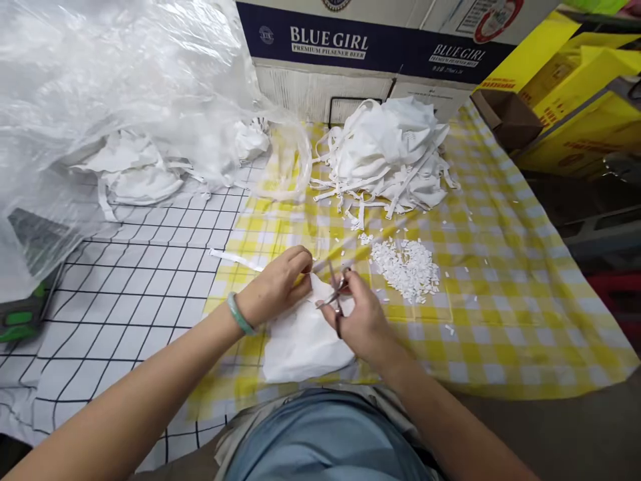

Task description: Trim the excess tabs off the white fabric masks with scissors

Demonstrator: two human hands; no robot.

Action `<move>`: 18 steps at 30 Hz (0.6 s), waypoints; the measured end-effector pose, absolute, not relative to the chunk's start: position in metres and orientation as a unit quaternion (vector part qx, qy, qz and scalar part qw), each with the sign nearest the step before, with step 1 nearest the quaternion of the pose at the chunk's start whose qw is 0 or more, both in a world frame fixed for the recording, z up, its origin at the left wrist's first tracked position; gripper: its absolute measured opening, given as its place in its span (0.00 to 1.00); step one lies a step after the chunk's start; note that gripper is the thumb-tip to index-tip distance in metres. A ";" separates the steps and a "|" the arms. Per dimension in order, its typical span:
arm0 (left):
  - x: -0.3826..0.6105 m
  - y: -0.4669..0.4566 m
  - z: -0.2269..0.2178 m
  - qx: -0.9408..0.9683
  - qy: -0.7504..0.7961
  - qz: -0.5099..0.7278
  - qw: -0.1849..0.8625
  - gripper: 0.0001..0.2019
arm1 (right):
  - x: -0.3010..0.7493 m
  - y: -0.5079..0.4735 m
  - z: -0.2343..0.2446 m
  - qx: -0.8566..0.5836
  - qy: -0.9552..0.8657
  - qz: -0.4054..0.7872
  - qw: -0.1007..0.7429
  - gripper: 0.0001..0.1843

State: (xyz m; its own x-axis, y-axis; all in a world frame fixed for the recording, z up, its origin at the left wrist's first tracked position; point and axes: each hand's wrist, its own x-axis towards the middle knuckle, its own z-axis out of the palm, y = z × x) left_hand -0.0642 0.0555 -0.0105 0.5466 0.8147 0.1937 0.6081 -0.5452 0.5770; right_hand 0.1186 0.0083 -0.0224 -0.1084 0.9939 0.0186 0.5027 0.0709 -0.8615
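Note:
A white cloth piece (305,347) with a strap lies on the yellow-checked cloth just in front of my body. My left hand (283,280), with a green bangle at the wrist, pinches its upper edge. My right hand (363,317) is closed around the handles of a small pair of scissors (336,290). The scissors' blades are spread apart over the white cloth's upper corner. A white strap end (235,258) sticks out to the left beyond my left hand. Right of the scissors lies a heap of small white clippings (408,270).
A pile of white strapped cloth pieces (388,150) sits at the back. Clear plastic (150,73) covers more white pieces at left. Beer cartons (325,47) stand behind, yellow packets (585,100) at right. A green-and-black object (20,324) lies at the left edge.

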 end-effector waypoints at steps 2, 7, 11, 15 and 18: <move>-0.073 0.041 0.006 0.809 0.457 0.268 0.254 0.04 | 0.104 0.013 -0.025 -0.554 -0.638 0.400 0.357 0.10; -0.100 0.006 0.037 0.569 0.515 0.289 0.572 0.06 | 0.092 0.038 -0.001 -0.420 -0.571 0.581 0.401 0.14; -0.108 -0.013 0.036 0.374 0.457 0.319 0.741 0.14 | 0.087 0.056 0.023 -0.337 -0.602 0.605 0.397 0.13; -0.107 -0.028 0.042 0.436 0.488 0.347 0.672 0.12 | 0.079 0.062 0.021 -0.302 -0.606 0.629 0.382 0.12; -0.103 -0.030 0.059 0.547 0.482 0.343 0.592 0.13 | 0.070 0.055 0.010 -0.306 -0.593 0.653 0.359 0.12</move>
